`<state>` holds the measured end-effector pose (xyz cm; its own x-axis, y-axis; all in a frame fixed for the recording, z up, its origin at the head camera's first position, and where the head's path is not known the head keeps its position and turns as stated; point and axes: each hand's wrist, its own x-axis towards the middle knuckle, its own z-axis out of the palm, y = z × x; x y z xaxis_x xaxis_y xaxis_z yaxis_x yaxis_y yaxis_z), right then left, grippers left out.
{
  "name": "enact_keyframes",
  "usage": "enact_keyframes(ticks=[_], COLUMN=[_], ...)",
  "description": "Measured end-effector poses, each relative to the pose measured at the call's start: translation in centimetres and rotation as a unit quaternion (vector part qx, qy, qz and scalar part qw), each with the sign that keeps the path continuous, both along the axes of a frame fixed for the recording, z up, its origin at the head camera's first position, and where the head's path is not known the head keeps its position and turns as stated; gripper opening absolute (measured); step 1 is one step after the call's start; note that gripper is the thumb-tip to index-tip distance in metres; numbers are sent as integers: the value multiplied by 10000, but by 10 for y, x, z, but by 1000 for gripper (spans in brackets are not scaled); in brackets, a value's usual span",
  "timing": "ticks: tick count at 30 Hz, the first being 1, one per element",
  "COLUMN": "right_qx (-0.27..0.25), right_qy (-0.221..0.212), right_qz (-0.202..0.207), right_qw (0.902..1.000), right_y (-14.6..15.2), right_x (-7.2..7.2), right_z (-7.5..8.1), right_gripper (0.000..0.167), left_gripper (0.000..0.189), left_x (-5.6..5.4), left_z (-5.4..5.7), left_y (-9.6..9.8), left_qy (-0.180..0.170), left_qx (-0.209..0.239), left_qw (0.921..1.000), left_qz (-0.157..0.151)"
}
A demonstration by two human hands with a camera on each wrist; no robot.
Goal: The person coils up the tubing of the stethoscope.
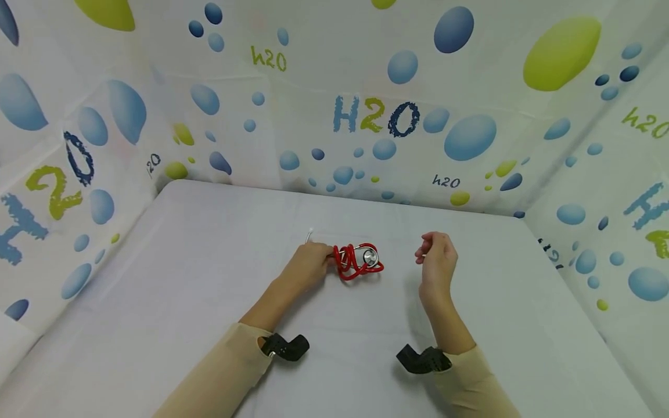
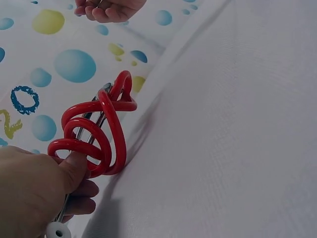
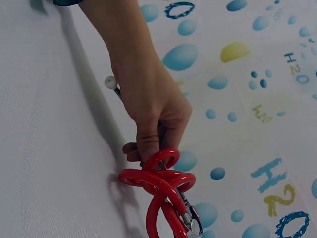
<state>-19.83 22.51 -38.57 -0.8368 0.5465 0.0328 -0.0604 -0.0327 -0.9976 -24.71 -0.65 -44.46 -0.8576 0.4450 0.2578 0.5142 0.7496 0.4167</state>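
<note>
A stethoscope (image 1: pixel 351 261) has its red tube coiled in loops around its metal ear tubes. My left hand (image 1: pixel 308 264) grips the ear tubes, thumb against the lowest loops in the left wrist view. A white ear tip (image 2: pixel 58 230) sticks out behind that hand. At the far end the round metal chest piece (image 1: pixel 370 257) sits among the loops. To the right, apart from the stethoscope, my right hand (image 1: pixel 438 264) is raised over the table with loosely bent fingers and nothing in it. In the right wrist view the red tube (image 3: pixel 158 183) hangs beyond the left fingers.
A white cloth covers the table (image 1: pixel 334 360). Around it stand white curtain walls (image 1: pixel 313 122) printed with blue and green drops and H2O lettering. Both wrists carry black camera mounts (image 1: pixel 286 347) over beige sleeves (image 1: pixel 225 366).
</note>
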Motion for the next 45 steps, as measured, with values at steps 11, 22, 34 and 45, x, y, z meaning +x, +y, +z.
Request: enact_keyframes(ticks=[11, 22, 34, 45], right_qx=[332, 503, 605, 728], right_qy=[-260, -262, -250, -424], right_qz=[297, 470, 523, 598], right_qw=[9987, 9973, 9965, 9947], right_y=[-6, -11, -15, -17], right_x=[1, 2, 3, 2], right_z=[-5, -13, -15, -16], right_gripper=[32, 35, 35, 32], left_gripper=[9, 20, 16, 16], left_x=[-2, 3, 8, 9], left_z=[4, 13, 20, 29], left_y=[-3, -1, -4, -7], left_qy=[-435, 197, 41, -193], left_qx=[-389, -1816, -1878, -1533], left_qw=[9983, 9824, 9803, 9853], left_qz=[35, 403, 611, 729])
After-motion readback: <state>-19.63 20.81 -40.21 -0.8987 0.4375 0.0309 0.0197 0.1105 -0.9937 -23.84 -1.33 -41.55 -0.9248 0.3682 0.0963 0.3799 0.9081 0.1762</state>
